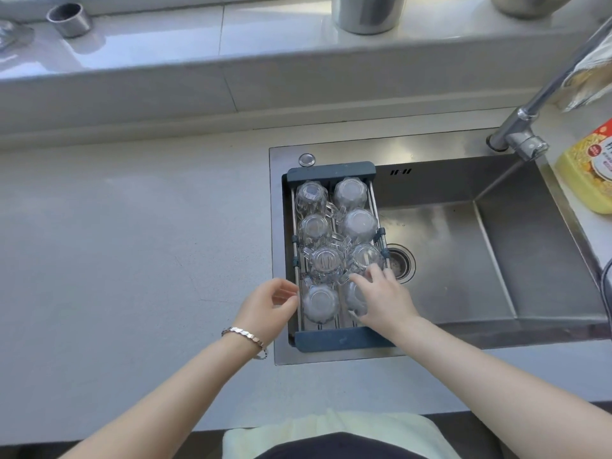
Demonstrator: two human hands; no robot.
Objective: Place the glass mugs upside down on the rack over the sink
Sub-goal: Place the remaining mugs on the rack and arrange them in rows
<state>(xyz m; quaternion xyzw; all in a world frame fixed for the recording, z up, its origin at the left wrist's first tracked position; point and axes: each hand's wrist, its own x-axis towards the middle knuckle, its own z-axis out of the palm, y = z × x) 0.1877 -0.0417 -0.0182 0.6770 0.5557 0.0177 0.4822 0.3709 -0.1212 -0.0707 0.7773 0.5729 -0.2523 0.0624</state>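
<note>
With 8 glass mugs packed inverted on the rack over the sink, the right hand — fingers spread on the nearest-right mug — could knock neighbours together; the left hand hovers open beside the rack.

Pale grey countertop, surface bare to the left. Raised ledge runs along the back. On the ledge: small metal cup at far left, a larger metal container near centre, and the edge of another metal vessel at upper right, cut off by the frame. Chrome faucet mounted at back right, its neck angling up and right. Yellow dish soap bottle with a red-orange label stands at far right. Round drain visible in the basin floor.
</note>
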